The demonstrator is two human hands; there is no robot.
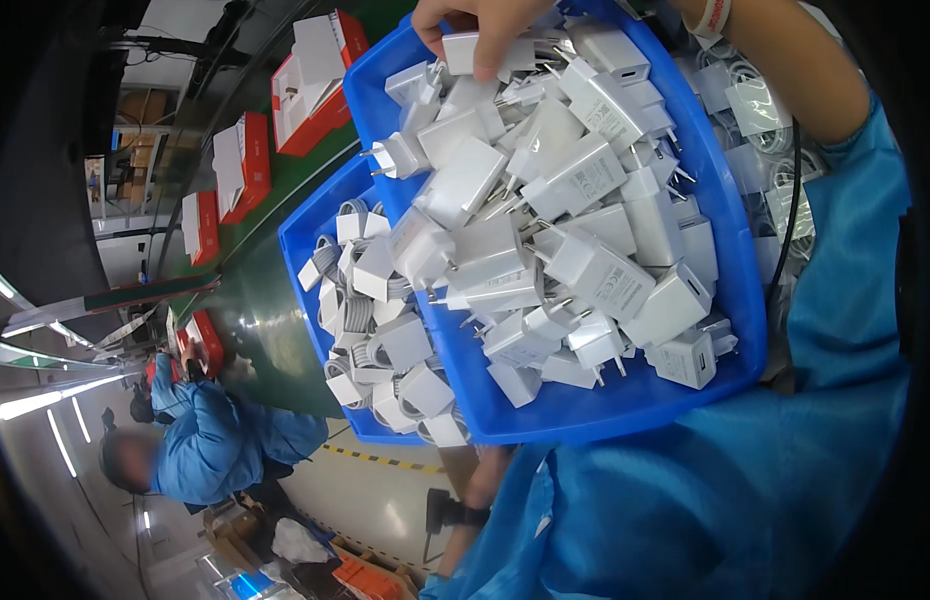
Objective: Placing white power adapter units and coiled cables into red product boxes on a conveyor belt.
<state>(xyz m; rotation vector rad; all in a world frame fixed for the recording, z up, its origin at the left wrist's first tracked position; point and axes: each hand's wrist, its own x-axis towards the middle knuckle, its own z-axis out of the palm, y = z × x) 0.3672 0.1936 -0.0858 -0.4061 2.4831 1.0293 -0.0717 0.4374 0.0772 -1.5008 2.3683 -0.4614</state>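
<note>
Over the far end of a blue bin (753,330), my right hand (493,22) pinches a white plug-in charger (463,54) between thumb and fingers. A heap of similar white chargers with two-pin plugs (575,180) fills that bin, lying at all angles. Part of a hand (487,478), apparently my left, shows by the bin's lower edge; its fingers are hidden. A second blue bin (307,312) sits to the left, partly under the first, and holds coiled cables with white wraps (360,300).
Red boxes with white inserts (310,80) line the green work surface (275,290) at left. Bagged white cables (760,110) lie on the right, beside a black cord (788,225). A co-worker in blue (215,440) is at lower left. A dark object (443,512) stands near the lower hand.
</note>
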